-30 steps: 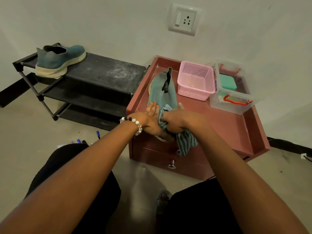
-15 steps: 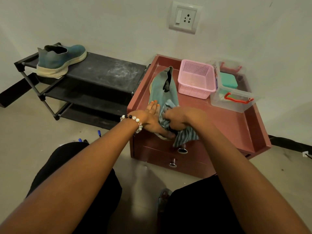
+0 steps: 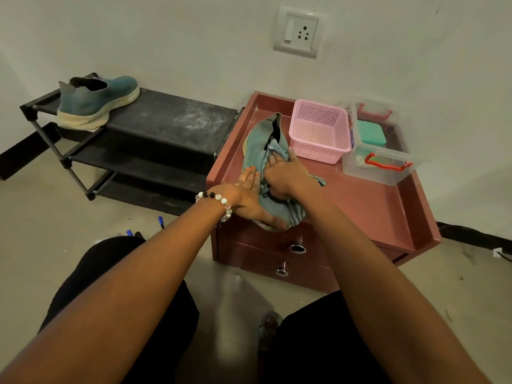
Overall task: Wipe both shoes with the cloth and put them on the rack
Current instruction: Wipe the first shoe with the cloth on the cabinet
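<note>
Head view: one shoe (image 3: 97, 101) already sits on the top shelf of the rack (image 3: 166, 117) at upper left, so roughly half the job looks done. At centre frame the second shoe (image 3: 256, 142) lies on the red drawer unit (image 3: 374, 200); the left hand (image 3: 246, 198) steadies it with straight fingers while the right hand (image 3: 285, 176) grips the cloth (image 3: 297, 214) bunched against its upper. What remains, I judge, is finishing this wipe and moving the shoe onto the rack.
</note>
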`<state>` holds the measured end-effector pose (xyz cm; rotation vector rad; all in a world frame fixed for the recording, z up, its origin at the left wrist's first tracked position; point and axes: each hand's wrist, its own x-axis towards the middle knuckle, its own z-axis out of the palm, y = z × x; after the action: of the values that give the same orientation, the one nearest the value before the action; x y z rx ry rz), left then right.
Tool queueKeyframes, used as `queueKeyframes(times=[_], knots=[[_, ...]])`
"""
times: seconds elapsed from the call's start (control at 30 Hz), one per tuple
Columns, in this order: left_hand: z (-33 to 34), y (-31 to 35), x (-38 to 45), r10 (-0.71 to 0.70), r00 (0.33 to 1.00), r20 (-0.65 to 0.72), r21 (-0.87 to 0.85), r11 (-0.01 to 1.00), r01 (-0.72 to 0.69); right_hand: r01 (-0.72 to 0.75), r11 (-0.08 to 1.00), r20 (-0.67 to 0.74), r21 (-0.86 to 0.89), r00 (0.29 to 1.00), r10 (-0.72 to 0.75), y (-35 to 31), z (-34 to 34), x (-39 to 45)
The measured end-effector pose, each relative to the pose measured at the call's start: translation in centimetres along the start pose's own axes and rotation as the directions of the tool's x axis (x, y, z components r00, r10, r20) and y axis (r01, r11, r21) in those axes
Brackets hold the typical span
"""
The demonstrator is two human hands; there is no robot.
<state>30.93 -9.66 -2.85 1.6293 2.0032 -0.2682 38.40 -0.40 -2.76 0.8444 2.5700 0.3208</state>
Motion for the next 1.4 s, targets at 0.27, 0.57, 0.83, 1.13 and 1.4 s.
queueKeyframes(times=[0.27,0.57,0.83,1.13,1.4], knots=[[0.4,-0.5,0.8,0.011,1.0,0.01,0.053,0.999,-0.012,0.084,0.929,0.309,0.361,0.929,-0.204,0.7,-2.6,-7.2],[0.4,-0.3,1.0,-0.004,0.999,-0.05,-0.019,1.0,0.003,-0.014,0.998,0.054,-0.058,0.998,0.017,0.3,-0.1,-2.5],[-0.1,0.1,0.4,0.002,1.0,0.0,0.013,1.0,-0.002,0.049,0.999,0.003,-0.004,0.999,-0.049,0.7,0.3,-0.8],[0.1,-0.6,0.8,0.02,1.0,-0.009,0.07,0.997,-0.02,0.109,0.935,0.22,0.339,0.957,-0.191,1.0,-1.8,-7.9],[-0.2,-0.4,0.8,0.012,0.999,0.053,0.042,0.999,-0.014,0.044,0.999,0.16,0.011,0.986,-0.045,-1.2,-0.4,-5.2]])
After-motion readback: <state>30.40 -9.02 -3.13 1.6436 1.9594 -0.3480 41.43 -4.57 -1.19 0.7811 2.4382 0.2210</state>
